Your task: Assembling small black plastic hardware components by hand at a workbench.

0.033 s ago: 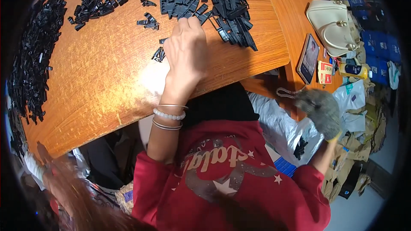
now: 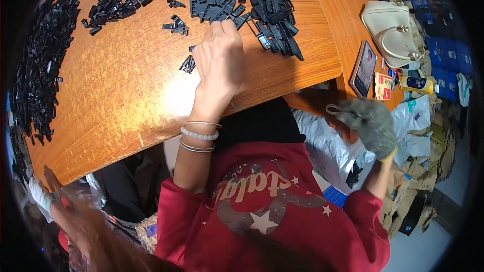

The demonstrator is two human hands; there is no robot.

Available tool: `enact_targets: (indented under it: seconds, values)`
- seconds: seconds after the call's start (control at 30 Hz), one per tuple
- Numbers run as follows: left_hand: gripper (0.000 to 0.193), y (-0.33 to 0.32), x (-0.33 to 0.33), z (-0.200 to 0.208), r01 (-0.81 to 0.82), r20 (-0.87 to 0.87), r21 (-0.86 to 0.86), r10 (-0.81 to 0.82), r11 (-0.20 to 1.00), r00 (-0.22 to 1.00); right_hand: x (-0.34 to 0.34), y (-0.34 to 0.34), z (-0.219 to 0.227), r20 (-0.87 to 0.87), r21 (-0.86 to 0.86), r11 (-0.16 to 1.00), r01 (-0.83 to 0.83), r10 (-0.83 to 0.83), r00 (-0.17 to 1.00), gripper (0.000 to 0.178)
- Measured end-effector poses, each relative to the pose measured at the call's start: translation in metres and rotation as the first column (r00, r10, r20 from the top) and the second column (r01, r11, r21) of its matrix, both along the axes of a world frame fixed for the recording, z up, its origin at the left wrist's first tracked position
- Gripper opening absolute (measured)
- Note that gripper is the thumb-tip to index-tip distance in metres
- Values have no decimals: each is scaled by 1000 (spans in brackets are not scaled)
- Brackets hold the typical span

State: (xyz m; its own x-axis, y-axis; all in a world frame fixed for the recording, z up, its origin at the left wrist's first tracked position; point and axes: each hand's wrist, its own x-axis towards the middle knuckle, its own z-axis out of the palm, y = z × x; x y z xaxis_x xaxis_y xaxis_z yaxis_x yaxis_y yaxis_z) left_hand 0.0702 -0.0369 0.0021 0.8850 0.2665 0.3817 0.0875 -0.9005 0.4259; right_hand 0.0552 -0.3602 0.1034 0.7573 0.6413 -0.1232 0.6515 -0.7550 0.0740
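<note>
Resting a bare left hand (image 2: 219, 53) at a cluster of flat black moulded plastic pieces (image 2: 217, 7)

In the head view, the bare left hand is being held back-up over the brown wood-grain table (image 2: 121, 75), its fingers being bent and drawn together, pointed down at the cluster's near edge. Whether a piece is being pinched cannot be told, as the fingertips are being hidden. The wrist is being circled by a white beaded bracelet (image 2: 199, 134).

The grey-gloved right hand (image 2: 370, 128) is being held beyond the table's right corner, just beside a thin pale loop (image 2: 333, 109); whether the loop is being gripped cannot be told through the blur.

The table's left side is being covered by a long heap of small black plastic parts (image 2: 48, 65). Near the right edge, a dark-framed phone (image 2: 364, 69) is being flanked by a cream handbag with two handles (image 2: 390, 32).
</note>
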Motion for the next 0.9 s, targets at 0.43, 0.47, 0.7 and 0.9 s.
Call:
enact_targets:
  seconds: [0.43,0.47,0.7,0.9]
  values:
    - [13,-12,-67,9,29,35,-684,-7,729,999,20,187,-71,-463,715,677,174,274,843,61]
    - [10,-9,-67,8,31,8,-719,-37,694,999,21,186,-76,-443,710,696,104,327,834,60]
    - [13,40,-71,7,-77,129,-342,127,937,984,28,176,-78,-383,689,707,159,169,908,33]
    - [12,42,-73,2,-29,46,-142,36,990,998,27,180,-75,-291,579,813,65,132,948,33]
